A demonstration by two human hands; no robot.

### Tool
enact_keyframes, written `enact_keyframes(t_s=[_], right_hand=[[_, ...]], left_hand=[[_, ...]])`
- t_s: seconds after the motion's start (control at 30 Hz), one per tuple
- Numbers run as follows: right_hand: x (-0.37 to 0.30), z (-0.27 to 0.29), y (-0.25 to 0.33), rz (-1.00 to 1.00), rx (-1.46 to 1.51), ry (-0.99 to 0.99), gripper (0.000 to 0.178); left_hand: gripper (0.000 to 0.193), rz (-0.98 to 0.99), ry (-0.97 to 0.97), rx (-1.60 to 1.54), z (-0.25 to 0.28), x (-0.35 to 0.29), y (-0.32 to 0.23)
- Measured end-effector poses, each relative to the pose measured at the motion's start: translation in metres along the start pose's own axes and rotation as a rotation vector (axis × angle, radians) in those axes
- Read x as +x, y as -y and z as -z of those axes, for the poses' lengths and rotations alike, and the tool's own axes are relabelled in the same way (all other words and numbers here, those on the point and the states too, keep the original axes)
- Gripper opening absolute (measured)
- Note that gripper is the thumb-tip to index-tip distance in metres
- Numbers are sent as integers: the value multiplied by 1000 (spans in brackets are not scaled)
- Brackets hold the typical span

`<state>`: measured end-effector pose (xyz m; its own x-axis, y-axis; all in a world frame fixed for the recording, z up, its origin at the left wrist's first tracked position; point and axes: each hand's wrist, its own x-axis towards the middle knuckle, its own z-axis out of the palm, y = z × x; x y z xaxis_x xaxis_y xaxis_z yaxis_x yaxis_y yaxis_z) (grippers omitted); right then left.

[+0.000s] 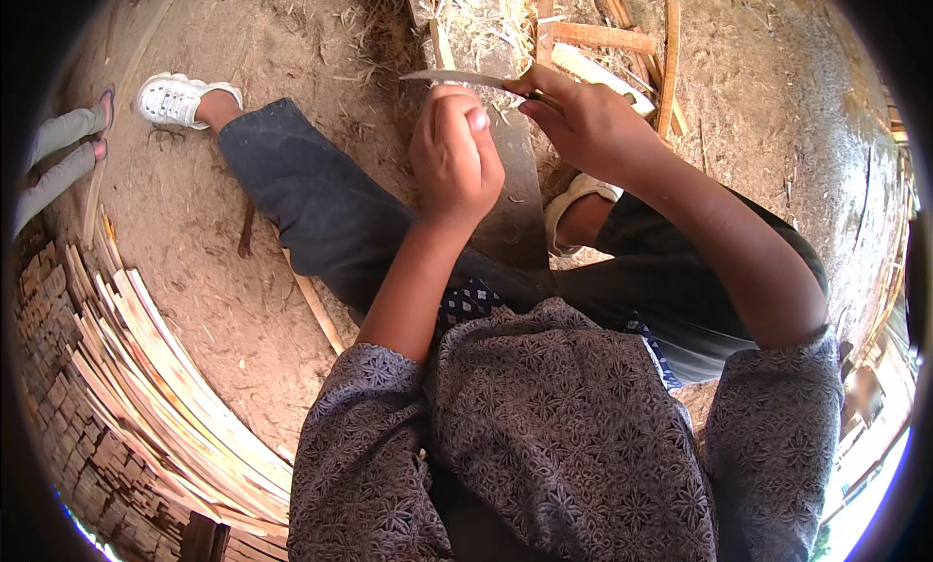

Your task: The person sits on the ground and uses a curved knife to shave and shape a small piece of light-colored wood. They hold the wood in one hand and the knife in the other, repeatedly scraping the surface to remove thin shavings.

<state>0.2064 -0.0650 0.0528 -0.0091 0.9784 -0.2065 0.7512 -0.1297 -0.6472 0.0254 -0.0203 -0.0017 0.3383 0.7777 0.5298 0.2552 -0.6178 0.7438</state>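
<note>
My right hand (593, 124) grips the handle of a knife (465, 77), its thin curved blade pointing left. Just beneath the blade, my left hand (455, 158) is closed in a fist, thumb on top. A narrow pale wooden strip (442, 45) rises from this fist, and the blade crosses it close above the fingers. The strip's lower part is hidden inside the hand. Both hands are over a grey plank (525, 207) that runs between my legs, with pale curly shavings (491, 17) heaped on its far end.
Cut wood pieces (607, 39) lie right of the plank's far end. Long pale strips (185, 397) and stacked short pieces (107, 445) fill the lower left. Another person's legs (63, 158) show at the far left. A thin stick (313, 299) lies on the dirt floor beside my leg.
</note>
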Motion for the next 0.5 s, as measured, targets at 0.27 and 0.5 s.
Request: enact_keyframes(t_s=[0.27,0.5], right_hand=[[69,-26,-44,-81,-15,-6,33],[-22,23,4,-37,154,109,29]], left_hand=[[18,-44,64,20,-2,1,5],[15,-69,58,3,2,-2,4]])
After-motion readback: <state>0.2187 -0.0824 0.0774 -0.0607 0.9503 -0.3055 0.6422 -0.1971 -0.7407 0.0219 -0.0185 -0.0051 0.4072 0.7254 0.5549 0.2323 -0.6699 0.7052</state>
